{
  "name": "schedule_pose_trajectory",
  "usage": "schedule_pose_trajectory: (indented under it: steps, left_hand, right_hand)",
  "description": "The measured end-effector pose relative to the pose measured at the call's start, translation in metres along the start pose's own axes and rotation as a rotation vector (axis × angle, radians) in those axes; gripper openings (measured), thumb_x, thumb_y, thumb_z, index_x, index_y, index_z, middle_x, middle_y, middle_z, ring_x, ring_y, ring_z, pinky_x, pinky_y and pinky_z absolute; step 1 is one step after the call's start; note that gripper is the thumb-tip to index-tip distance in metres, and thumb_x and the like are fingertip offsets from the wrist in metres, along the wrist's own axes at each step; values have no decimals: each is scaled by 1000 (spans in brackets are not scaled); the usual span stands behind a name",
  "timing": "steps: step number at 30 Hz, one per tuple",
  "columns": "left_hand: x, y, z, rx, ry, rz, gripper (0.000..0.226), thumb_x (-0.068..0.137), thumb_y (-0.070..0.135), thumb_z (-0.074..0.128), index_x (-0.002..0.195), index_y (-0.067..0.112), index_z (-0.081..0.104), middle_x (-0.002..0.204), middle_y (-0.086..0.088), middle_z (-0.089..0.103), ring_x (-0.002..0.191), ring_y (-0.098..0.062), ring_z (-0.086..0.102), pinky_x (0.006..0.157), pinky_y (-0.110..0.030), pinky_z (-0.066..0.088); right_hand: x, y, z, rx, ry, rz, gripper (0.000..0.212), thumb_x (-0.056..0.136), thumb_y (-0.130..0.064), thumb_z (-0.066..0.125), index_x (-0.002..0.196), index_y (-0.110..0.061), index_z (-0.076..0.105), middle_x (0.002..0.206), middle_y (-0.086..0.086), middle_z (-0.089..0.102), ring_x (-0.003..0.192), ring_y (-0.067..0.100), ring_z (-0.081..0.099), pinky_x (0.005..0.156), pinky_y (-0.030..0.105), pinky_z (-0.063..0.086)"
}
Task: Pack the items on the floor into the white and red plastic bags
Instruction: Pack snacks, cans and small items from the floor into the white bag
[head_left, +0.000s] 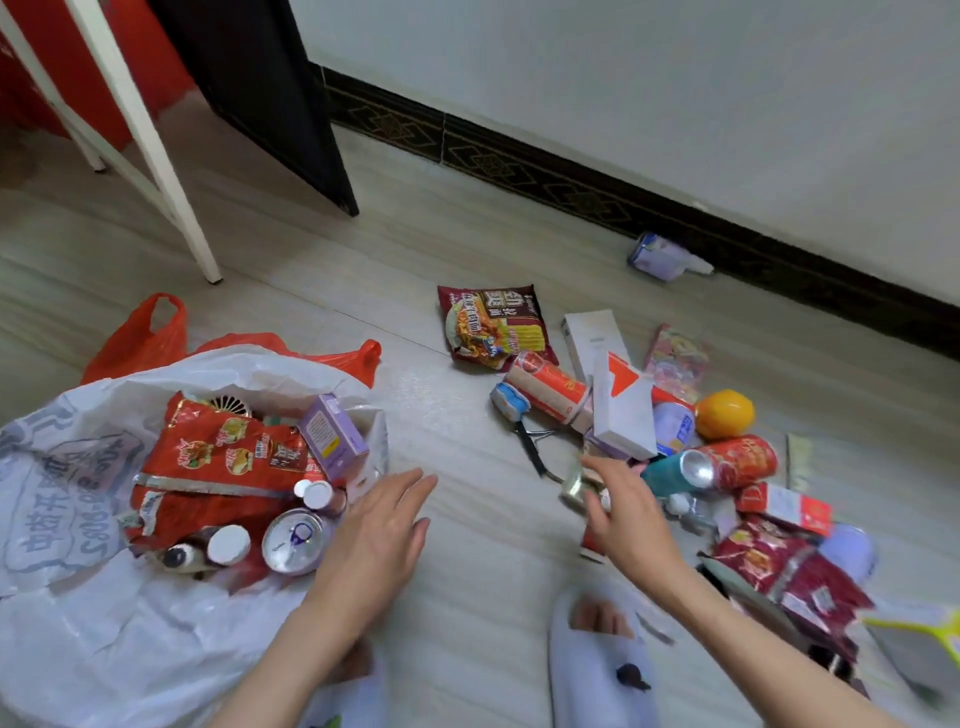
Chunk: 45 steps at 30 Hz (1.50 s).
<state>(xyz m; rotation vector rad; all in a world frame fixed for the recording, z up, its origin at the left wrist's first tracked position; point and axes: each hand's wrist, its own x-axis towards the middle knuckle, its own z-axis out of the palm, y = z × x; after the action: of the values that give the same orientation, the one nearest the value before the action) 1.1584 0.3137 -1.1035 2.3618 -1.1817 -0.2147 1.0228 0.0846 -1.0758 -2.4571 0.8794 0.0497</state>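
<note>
Between the two grips: bare strip of floor (467, 426).

1. L grip (374, 535): fingers straight, released, holds nothing; hovers just right of white bag (130, 623) mouth.
2. R grip (623, 514): fingers loosely spread, released, over near edge of loose pile; blurred, contact w/ items below cannot be told.
3. White bag, left of L grip: open on floor. Contents: red snack packs (218, 467), purple box (332, 436) tilted at top, silver can (293, 540) end-up nearest L grip, white-capped bottles (228, 545).
4. Red bag (140, 343), beyond white bag, partly under it, handles showing.
5. Loose pile, beyond and right of R grip: noodle pack (493, 327) farthest out; red-white tube (550, 389); white boxes (623, 410); orange (724, 413); red can (737, 462) lying on side, just right of R grip; teal can (667, 473) touching it; dark red snack pack (789, 571) to near right.
6. Purple container (660, 257), well apart from both grips, against baseboard (519, 161).
7. Slippers (597, 665), below R grip; toes show in right one.
</note>
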Motion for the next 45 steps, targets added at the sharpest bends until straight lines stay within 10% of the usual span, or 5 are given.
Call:
schedule_pose_trajectory:
  steps: [8, 14, 24, 34, 45]
  left_hand:
    - [55, 35, 64, 69, -241, 134, 46, 64, 12, 73, 109, 11, 62, 106, -11, 67, 93, -27, 67, 71, -36, 56]
    - [111, 69, 90, 17, -245, 175, 45, 75, 10, 72, 118, 8, 59, 115, -13, 62, 104, -31, 61, 84, -40, 50]
    - [194, 140, 128, -612, -385, -623, 38, 82, 38, 65, 106, 9, 66, 108, -5, 68, 92, -19, 63, 79, -30, 51]
    - [177, 125, 68, -782, -99, -724, 23, 83, 34, 63, 98, 17, 62, 97, -1, 66, 93, -18, 61, 82, -39, 51]
    - [65, -8, -104, -654, 361, -811, 33, 84, 39, 61, 85, 6, 60, 76, -5, 59, 69, -16, 51, 62, -30, 40]
  right_hand:
    - [2, 70, -12, -126, 209, 41, 31, 74, -1, 70, 104, -6, 63, 97, 13, 62, 89, 33, 56, 73, 44, 48]
    - [21, 112, -33, -63, 165, 86, 51, 77, -8, 69, 126, -8, 54, 119, 15, 53, 111, 29, 46, 93, 35, 40]
    - [31, 130, -33, 140, 62, 126, 59, 82, -17, 67, 135, -15, 42, 130, 6, 49, 121, 20, 47, 91, 22, 33]
    - [26, 93, -73, 215, 329, 91, 61, 76, -46, 56, 125, -11, 50, 116, 6, 59, 103, 13, 52, 82, 11, 33]
    - [52, -66, -59, 193, 5, -326, 50, 78, -38, 69, 120, -19, 50, 113, -6, 55, 105, 14, 50, 85, 25, 36]
